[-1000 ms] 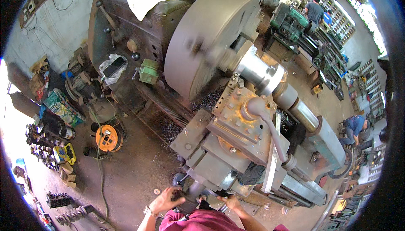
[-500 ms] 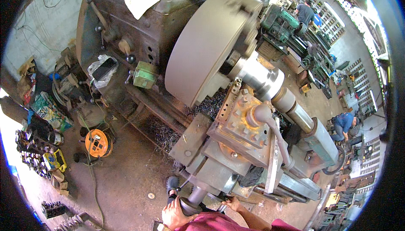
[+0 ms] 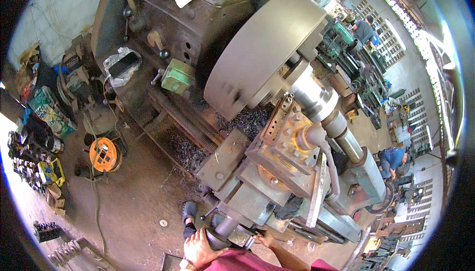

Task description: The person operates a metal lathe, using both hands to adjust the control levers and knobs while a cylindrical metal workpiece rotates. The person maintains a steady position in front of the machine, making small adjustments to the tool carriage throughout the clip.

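Where swarf [image 3: 188, 147] lies, oily workshop floor [image 3: 133, 197].

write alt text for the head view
A person's left hand grips a round metal handwheel on a large grey metal lathe, right hand on a small crank beside it. A big grey steel chuck disc holds a shiny steel cylinder.

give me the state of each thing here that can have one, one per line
left hand: closed around the dark round handwheel
right hand: resting on a handle at the carriage front, grip unclear
large chuck: clamped on a shiny cylindrical workpiece
tool post: set close beside the workpiece
metal chips: piled on the bed under the chuck
orange cable reel: lying flat on the floor
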Available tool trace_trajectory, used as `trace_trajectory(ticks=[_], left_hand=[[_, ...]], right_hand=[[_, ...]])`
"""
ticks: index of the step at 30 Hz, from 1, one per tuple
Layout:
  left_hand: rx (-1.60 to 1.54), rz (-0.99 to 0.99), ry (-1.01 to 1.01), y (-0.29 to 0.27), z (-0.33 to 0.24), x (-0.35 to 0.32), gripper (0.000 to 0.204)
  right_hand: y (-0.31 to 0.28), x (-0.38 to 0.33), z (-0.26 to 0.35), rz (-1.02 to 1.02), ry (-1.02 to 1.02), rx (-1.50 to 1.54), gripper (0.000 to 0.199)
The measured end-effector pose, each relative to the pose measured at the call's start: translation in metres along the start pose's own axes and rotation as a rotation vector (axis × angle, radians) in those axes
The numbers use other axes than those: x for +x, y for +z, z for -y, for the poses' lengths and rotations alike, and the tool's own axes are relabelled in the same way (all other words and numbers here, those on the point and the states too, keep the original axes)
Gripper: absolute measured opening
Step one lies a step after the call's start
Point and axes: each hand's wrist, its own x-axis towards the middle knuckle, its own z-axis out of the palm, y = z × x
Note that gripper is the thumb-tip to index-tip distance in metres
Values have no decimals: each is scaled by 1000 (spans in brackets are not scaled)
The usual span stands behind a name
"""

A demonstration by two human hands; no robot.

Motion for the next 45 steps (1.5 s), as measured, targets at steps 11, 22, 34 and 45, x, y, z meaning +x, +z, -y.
trace_trajectory(ticks=[11,22,34,45], left_hand=[[-1,36,-38,4,3,3,120],[13,50,-48,5,3,4,119],[50,6,-23,4,1,2,114],[83,-89,33,11,-1,1,116]], right_hand=[[6,12,41,97,249,-298,80],[5,13,59,158,285,-274,83],[-6,5,107,207,244,-254,81],[-8,0,91,154,229,-175,89]])
